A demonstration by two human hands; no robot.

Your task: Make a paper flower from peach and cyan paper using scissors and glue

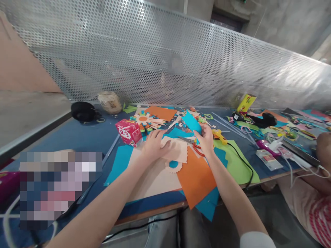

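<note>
Table (77, 141), blue top, brown front edge. On it: black roll (82, 112); wrapped lump (110, 102) beside it; pink box (128, 132); pale sheet (153, 182), blue sheets (119, 162), orange sheet (198, 175), overlapping, corners jutting past the edge; light green sheet (236, 165); clear rods (232, 126); paper scraps (307, 133), strewn at right

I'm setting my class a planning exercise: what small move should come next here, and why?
Probably set the blue paper piece aside: it occupies the right hand, while the left hand is at the pale scallop-edged paper and the scissors are close by.
</note>
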